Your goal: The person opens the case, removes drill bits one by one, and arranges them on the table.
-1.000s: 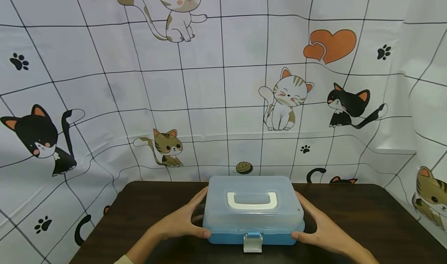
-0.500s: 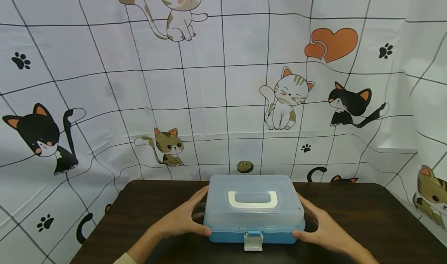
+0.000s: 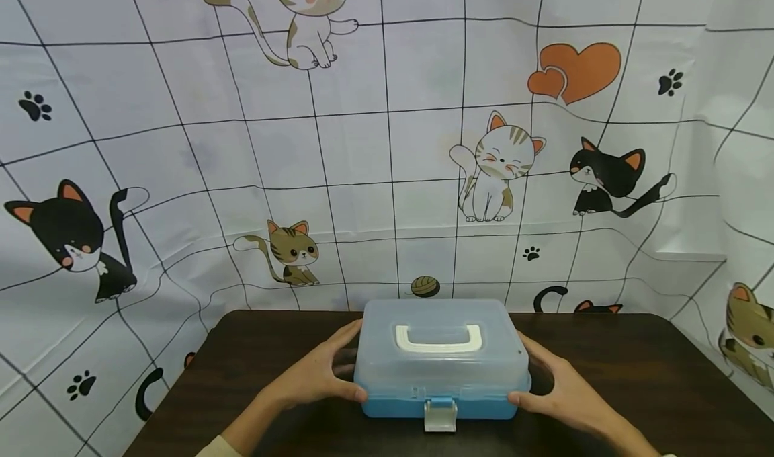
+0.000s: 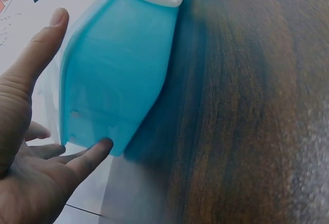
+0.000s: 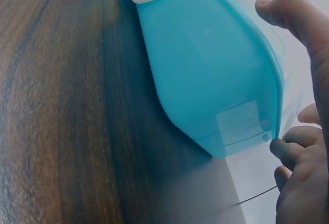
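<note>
A plastic box (image 3: 443, 376) with a blue base, a cloudy see-through lid and a white handle (image 3: 439, 346) stands on the dark wooden table in the head view. The lid is down. At its front a white clasp (image 3: 440, 415) juts out; whether it is fastened I cannot tell. My left hand (image 3: 317, 375) lies along the box's left side, thumb by the front corner. On the opposite side, my right hand (image 3: 559, 386) mirrors it. Both wrist views show the thumb and fingers spread and mostly straight; the left fingertips (image 4: 106, 143) are at the blue base.
The dark wooden table (image 3: 653, 376) runs out to both sides of the box. Behind it and at both sides hangs a white sheet (image 3: 423, 148) with a grid, cartoon cats and paw prints.
The head view has shifted and tilted slightly, so the sheet and box sit a little higher. Both hands stay at the sides of the box, and the lid remains down.
</note>
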`<state>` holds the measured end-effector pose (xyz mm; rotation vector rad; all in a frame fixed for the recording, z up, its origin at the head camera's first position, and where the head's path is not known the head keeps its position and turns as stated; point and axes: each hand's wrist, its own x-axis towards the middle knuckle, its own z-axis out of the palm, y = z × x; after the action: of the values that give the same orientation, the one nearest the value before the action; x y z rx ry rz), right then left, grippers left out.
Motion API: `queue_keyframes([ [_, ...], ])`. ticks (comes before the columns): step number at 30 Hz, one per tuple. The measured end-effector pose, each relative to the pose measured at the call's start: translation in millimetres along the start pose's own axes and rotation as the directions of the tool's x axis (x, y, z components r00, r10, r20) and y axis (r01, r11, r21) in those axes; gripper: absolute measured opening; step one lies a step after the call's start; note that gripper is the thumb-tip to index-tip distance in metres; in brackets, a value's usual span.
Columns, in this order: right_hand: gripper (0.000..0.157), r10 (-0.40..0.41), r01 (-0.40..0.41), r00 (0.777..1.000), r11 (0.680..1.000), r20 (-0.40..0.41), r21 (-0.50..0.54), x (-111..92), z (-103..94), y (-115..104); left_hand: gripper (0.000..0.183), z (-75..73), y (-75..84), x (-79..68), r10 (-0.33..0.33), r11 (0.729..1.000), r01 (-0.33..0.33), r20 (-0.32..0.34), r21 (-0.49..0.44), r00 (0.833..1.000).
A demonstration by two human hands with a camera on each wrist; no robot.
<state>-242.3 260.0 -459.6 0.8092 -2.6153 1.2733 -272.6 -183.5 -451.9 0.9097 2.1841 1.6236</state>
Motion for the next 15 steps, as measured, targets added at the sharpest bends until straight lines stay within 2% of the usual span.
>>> queue_keyframes([
  [5, 0.086, -0.001, 0.001, 1.0, 1.0, -0.016, 0.019, 1.3, -1.3, -3.1, 0.099, -0.2, -0.4, 2.2, 0.027, 1.0, -0.027, -0.009, -0.005, 1.0],
  [12, 0.08, 0.009, -0.01, 1.0, 0.988, 0.01, 0.153, 2.4, -5.4, -4.5, 0.089, 0.0, -0.5, 2.0, 0.047, 0.998, -0.046, -0.028, 0.036, 0.998],
  [15, 0.079, 0.009, -0.014, 1.0, 0.984, 0.03, 0.176, 1.3, -8.5, -4.6, 0.086, 0.2, 1.8, 2.1, 0.07, 0.997, -0.069, -0.027, 0.035, 0.997],
])
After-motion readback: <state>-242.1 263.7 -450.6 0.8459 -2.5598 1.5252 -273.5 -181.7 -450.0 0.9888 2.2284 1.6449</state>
